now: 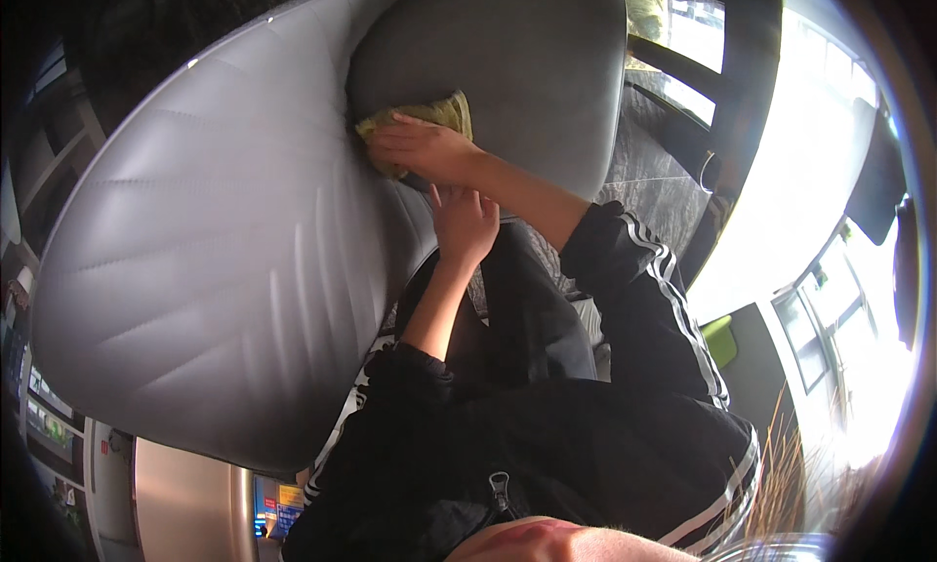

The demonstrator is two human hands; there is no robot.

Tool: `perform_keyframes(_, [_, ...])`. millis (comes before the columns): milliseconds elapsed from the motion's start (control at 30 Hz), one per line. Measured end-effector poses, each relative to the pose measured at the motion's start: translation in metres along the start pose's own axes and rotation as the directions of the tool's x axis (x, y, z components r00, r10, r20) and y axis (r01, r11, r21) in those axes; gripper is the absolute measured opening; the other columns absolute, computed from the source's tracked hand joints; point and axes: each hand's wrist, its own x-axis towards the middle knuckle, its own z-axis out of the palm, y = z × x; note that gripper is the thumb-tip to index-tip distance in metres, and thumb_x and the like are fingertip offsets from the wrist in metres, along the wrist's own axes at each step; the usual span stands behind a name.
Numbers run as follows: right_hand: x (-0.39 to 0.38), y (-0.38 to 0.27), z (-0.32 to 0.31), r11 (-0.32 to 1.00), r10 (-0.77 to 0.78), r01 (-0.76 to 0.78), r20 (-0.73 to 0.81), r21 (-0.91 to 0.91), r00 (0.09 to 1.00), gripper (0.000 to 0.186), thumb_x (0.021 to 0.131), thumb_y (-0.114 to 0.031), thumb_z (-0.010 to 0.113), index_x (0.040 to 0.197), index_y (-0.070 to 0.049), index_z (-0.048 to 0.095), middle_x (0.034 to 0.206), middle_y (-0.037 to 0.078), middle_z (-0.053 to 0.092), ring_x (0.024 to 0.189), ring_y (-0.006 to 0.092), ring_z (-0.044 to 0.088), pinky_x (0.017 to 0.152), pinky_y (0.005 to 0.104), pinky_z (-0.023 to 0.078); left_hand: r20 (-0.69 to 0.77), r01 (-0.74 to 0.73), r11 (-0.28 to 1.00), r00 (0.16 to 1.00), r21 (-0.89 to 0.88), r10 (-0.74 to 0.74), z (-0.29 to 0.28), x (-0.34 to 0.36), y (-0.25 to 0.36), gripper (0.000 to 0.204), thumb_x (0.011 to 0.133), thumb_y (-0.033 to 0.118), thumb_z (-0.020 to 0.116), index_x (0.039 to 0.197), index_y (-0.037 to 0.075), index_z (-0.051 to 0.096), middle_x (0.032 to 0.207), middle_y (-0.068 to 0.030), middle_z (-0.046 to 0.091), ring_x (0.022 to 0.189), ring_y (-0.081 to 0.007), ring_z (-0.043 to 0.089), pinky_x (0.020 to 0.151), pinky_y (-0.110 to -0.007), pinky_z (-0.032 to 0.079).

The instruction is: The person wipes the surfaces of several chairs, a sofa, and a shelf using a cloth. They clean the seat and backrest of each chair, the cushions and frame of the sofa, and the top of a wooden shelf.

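Note:
A grey padded chair fills the left and middle of the view, with a stitched, quilted backrest point(195, 220) and a smooth seat point(508, 64). My right hand point(425, 150) presses a yellow-green cloth point(444, 113) onto the seat, close to the seam where it meets the backrest. Its fingers lie over the cloth, which bunches up around them. My left hand point(467, 228) is just below the right wrist, by the near edge of the seat. Its fingers are apart and hold nothing I can see; whether they touch the seat, I cannot tell.
On the right stands a bright white tabletop point(791, 172), with a dark slatted chair frame point(747, 64) beside it. Dark marbled floor point(654, 157) shows between seat and table. A green chair back point(719, 342) is farther right. A beige panel point(185, 499) stands at lower left.

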Motion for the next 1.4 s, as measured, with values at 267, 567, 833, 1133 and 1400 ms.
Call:
perform_keyframes(267, [-0.107,-0.027,0.001,0.995,0.071,-0.081,0.163,0.052,0.984,0.059,0.087,-0.02,0.059,0.145,-0.014,0.049,0.156,0.002,0.042,0.145,0.0183,0.037,0.125,0.045,0.024,0.419,-0.048,0.998,0.908,0.048,0.023,-0.028,-0.028,-0.002,0.045,0.091,0.018,0.053,0.133,0.002,0.054,0.129,-0.0163,0.062,0.128,-0.034,0.053,0.116,-0.055,0.031])
perform_keyframes(567, [0.016,0.068,-0.097,0.832,0.155,-0.234,-0.193,-0.503,0.969,0.056,0.09,-0.021,0.062,0.144,-0.026,0.049,0.15,-0.002,0.048,0.143,0.0188,0.039,0.118,0.0499,0.032,0.351,-0.31,0.864,0.921,0.397,0.17,-0.008,-0.061,-0.009,0.083,0.083,0.02,0.066,0.156,0.004,0.03,0.161,-0.012,0.034,0.15,-0.0256,0.029,0.125,-0.047,0.014])
perform_keyframes(833, [0.017,0.03,-0.091,0.879,0.292,-0.387,-0.325,-0.28,0.9,0.052,0.09,-0.015,0.064,0.14,-0.02,0.054,0.142,0.006,0.052,0.138,0.0273,0.042,0.118,0.0524,0.029,0.313,-0.311,0.889,0.927,0.337,0.205,-0.028,-0.066,-0.002,0.079,0.084,0.018,0.063,0.155,0.006,0.031,0.161,-0.0102,0.032,0.15,-0.0248,0.027,0.125,-0.046,0.015])
perform_keyframes(1133, [-0.203,-0.096,-0.02,0.676,0.736,-0.719,-0.126,0.158,0.665,0.057,0.077,0.007,0.057,0.13,-0.012,0.063,0.143,0.014,0.055,0.136,0.0348,0.047,0.111,0.0425,0.04,0.185,-0.115,0.974,0.971,-0.194,0.152,-0.149,-0.157,-0.082,0.043,0.096,0.019,0.056,0.137,0.003,0.056,0.135,-0.021,0.06,0.125,-0.0364,0.057,0.106,-0.042,0.044])
perform_keyframes(1400, [-0.226,-0.222,-0.08,0.182,0.983,-0.861,-0.102,0.475,0.151,0.042,0.085,-0.008,0.061,0.126,-0.012,0.066,0.116,0.017,0.07,0.111,0.029,0.067,0.093,0.0386,0.052,0.034,0.193,0.98,0.98,0.058,-0.195,-0.349,-0.188,-0.245,0.048,0.099,0.033,0.049,0.135,0.003,0.055,0.129,-0.0236,0.062,0.125,-0.0394,0.056,0.102,-0.042,0.046])
